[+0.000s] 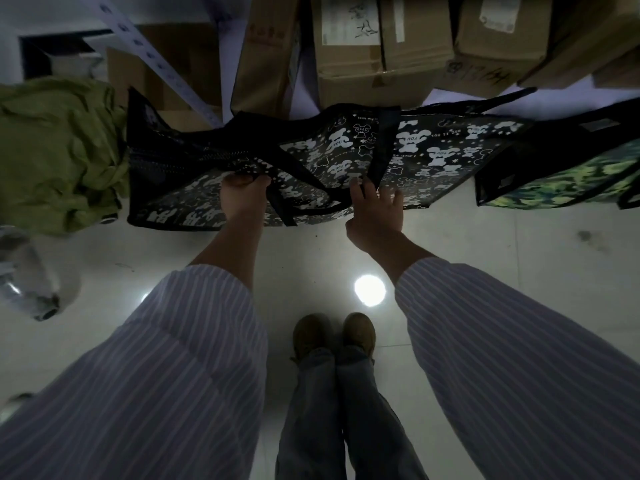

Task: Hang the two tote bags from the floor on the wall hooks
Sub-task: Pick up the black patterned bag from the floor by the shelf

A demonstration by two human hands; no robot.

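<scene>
On floor: left hand grips bear-print tote; right hand touching.

A black tote bag printed with white bears is gripped at its upper edge by the left hand, while a black strap is touched by the spread fingers of the right hand. A green-patterned tote bag is seen just beside it on the tiled floor, with cardboard boxes stacked behind.
</scene>
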